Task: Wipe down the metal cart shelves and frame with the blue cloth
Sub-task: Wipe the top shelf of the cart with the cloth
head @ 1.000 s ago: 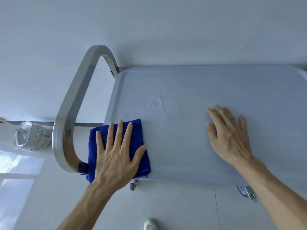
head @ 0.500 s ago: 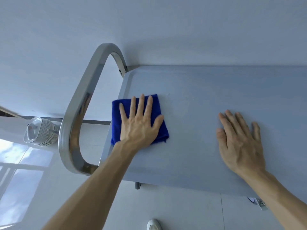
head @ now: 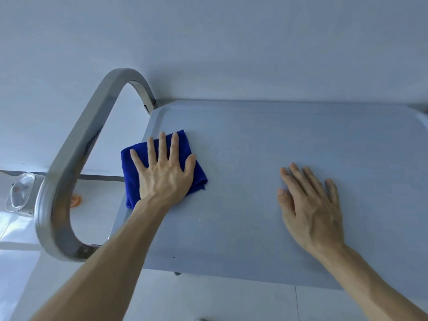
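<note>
Wall fills the far view; below it sits one cart, of which one shelf (head: 289, 147) shows, its left end carrying one looped steel handle (head: 76, 144). One cloth (head: 196, 177), blue and folded, lies flat on the shelf's left end, just beside the handle, its left edge at or past the rim. Two hands are in view. The left hand (head: 164, 174) presses on the cloth with fingers straight and fanned apart. The right hand (head: 310, 205) rests flat on bare metal well to the right, fingers straight and close together, gripping nothing.

Risks, as I judge them: with only palm pressure and no pinch, the cloth could bunch, or slide off the left rim on a hard stroke. Leaning on the shelf could roll the cart away. One small pale canister (head: 20, 193) stands on the floor, left.
</note>
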`<state>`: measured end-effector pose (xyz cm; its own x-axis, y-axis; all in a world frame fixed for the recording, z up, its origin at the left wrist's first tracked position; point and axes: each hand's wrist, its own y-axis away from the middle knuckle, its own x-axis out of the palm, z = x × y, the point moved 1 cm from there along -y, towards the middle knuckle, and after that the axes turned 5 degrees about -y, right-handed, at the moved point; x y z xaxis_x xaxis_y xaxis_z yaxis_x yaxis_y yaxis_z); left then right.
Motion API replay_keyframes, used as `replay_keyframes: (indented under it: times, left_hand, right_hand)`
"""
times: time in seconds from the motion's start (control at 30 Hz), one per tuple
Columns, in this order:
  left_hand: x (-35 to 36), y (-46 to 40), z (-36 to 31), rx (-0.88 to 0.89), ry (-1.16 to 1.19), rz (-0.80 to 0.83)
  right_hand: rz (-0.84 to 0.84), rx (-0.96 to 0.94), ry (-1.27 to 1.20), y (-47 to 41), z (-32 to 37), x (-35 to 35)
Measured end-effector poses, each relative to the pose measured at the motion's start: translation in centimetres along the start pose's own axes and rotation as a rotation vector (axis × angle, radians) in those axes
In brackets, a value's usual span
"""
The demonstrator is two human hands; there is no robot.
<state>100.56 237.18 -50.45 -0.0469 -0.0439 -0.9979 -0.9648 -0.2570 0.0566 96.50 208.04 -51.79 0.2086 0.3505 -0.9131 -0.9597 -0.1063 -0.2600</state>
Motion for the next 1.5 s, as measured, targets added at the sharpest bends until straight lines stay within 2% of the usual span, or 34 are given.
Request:
replay_keyframes:
  times: [0.07,0.17,0.33,0.47,0.63,0.77,0.83,0.9,0.97,1.07,1.13,1.2,1.3,1.43,1.5]
  left_hand:
    - [0.0,0.1,0.1,-0.002,-0.005,-0.011]
    - [-0.1,0.1,0.2,-0.006,-0.003,-0.003]
    - [-0.2,0.1,-0.2,-0.02,-0.003,-0.016]
    - [0.0,-0.6,-3.2,-0.018,0.01,-0.011]
    - [0.5,1.3,-8.5,0.26,-0.016,-0.012]
    - [0.2,7.0,-6.4,0.542,-0.048,0.012]
    - [0.1,8.3,-4.2,0.59,-0.067,0.031]
    - [-0.1,7.0,-2.9,0.523,-0.073,0.01]
    - [-0.3,4.0,-3.2,0.366,-0.053,0.017]
    - [-0.1,-1.3,-6.4,0.127,0.013,0.049]
    - [0.1,-3.3,-9.7,0.094,0.029,0.062]
    - [0.2,-3.5,-12.9,0.159,0.028,0.062]
    - [0.4,-1.0,-15.0,0.36,0.015,0.023]
    - [0.1,4.6,-11.1,0.664,-0.067,0.023]
    - [0.1,5.4,-7.7,0.722,-0.095,0.041]
  right_hand:
    - [-0.015,-0.046,-0.012,-1.2,-1.8,-0.9]
    - [0.027,0.09,0.075,-2.2,-4.3,-1.5]
    - [0.11,0.159,0.163,-1.7,-4.4,-0.3]
    - [0.085,0.167,0.161,-1.6,-4.6,-0.4]
    - [0.09,0.174,0.155,-1.6,-4.8,-0.4]
    - [0.078,0.175,0.145,-1.5,-4.7,-0.6]
    - [0.076,0.176,0.143,-1.5,-4.6,-0.7]
    - [0.08,0.178,0.143,-1.5,-4.5,-0.6]
    - [0.078,0.178,0.146,-1.6,-4.5,-0.6]
    - [0.061,0.179,0.15,-1.5,-4.7,-0.5]
    - [0.059,0.186,0.151,-1.6,-4.7,-0.5]
    - [0.07,0.188,0.156,-1.6,-4.7,-0.5]
    - [0.085,0.191,0.153,-1.5,-4.8,-0.7]
    - [0.066,0.185,0.157,-1.3,-4.7,-0.7]
    - [0.061,0.184,0.151,-1.4,-4.6,-0.7]
